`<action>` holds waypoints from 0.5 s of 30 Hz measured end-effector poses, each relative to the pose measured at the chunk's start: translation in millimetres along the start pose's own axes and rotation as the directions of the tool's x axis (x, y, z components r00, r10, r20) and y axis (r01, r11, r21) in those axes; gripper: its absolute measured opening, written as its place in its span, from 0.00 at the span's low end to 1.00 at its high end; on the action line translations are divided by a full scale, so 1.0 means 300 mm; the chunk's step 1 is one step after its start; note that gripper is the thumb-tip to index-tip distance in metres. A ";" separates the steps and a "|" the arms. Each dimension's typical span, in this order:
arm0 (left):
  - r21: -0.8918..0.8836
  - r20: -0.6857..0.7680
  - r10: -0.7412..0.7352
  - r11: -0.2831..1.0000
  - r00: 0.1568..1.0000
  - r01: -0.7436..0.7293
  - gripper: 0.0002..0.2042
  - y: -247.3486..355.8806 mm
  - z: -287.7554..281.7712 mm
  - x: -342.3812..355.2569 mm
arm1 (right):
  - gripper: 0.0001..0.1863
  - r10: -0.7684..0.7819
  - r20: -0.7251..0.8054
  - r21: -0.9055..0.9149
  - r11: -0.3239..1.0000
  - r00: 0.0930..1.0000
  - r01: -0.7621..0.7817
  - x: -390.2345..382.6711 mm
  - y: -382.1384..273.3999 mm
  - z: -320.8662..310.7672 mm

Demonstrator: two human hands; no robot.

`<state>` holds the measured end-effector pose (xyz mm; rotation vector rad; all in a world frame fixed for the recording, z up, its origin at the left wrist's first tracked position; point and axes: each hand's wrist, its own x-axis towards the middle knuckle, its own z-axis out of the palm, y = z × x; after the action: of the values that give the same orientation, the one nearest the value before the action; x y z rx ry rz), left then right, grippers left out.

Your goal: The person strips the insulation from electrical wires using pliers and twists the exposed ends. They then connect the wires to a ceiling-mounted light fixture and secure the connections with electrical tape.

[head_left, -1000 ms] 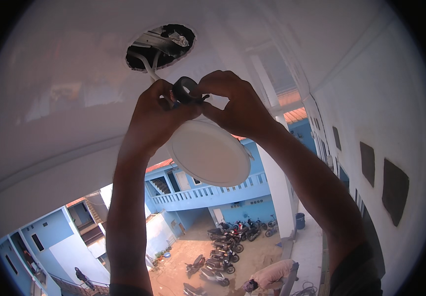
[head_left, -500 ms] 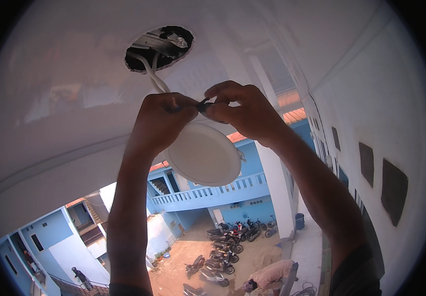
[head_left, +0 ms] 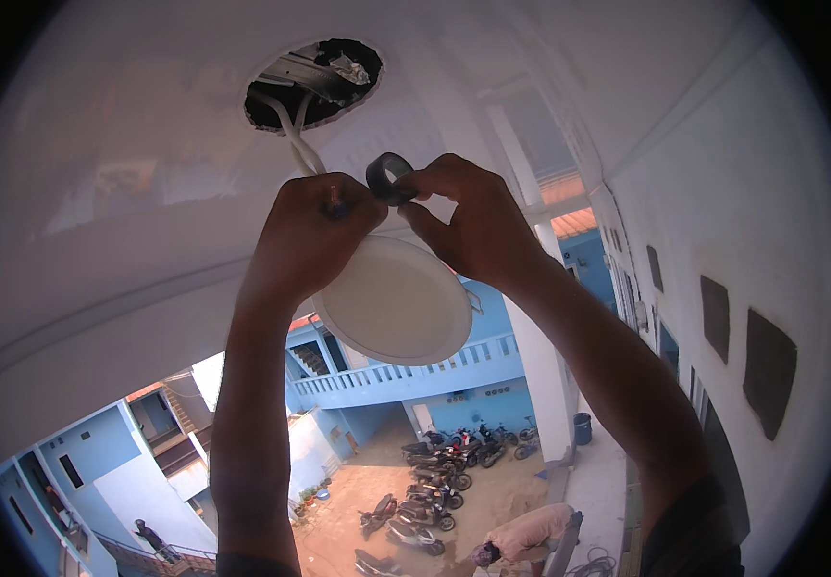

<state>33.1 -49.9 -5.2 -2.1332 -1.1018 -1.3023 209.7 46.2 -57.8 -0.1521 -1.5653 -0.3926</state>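
My left hand (head_left: pixel 319 221) is closed around the end of white cables (head_left: pixel 302 144), which run down from a ragged round hole (head_left: pixel 311 82) in the ceiling; small wires with a bit of blue show at its fingers. A roll of black tape (head_left: pixel 382 173) is pinched in my right hand (head_left: pixel 468 216), just beside the left fingertips. Below both hands hangs a round white light panel (head_left: pixel 401 308), partly behind my left hand; its connection to the cables is hidden.
A white wall (head_left: pixel 800 202) with dark square patches is at the right. Far below, motorbikes (head_left: pixel 434 490) stand in a courtyard by blue buildings (head_left: pixel 454 413). A person (head_left: pixel 521 534) bends at lower right; another (head_left: pixel 151 539) is by a railing (head_left: pixel 194 563) at lower left.
The tape roll, mostly hidden behind my fingers half a second ago, shows again, slightly right of where it was a second ago. My left hand has risen slightly since the last frame.
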 end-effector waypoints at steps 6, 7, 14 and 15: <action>0.038 -0.009 0.017 0.999 1.000 -0.017 0.10 -0.033 0.002 -0.004 | 0.14 0.211 0.151 0.505 0.823 0.966 -0.258 -0.003 -0.049 -0.023; 0.031 -0.020 0.037 0.999 0.999 -0.037 0.12 -0.046 0.002 -0.003 | 0.14 0.214 0.189 0.641 0.712 0.958 -0.285 0.006 -0.051 -0.023; 0.003 -0.019 0.046 0.999 0.999 -0.046 0.15 -0.058 0.009 -0.009 | 0.14 0.289 0.191 0.860 0.411 0.938 -0.302 0.028 -0.037 0.021; -0.006 -0.005 0.026 1.000 1.000 -0.026 0.13 -0.053 0.008 -0.009 | 0.14 0.284 0.140 0.711 0.638 0.949 -0.296 0.026 -0.034 0.027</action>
<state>21.2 -39.9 -9.7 -2.1398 -1.0663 -1.3005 198.4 38.2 -51.6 0.2172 -1.5689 0.5127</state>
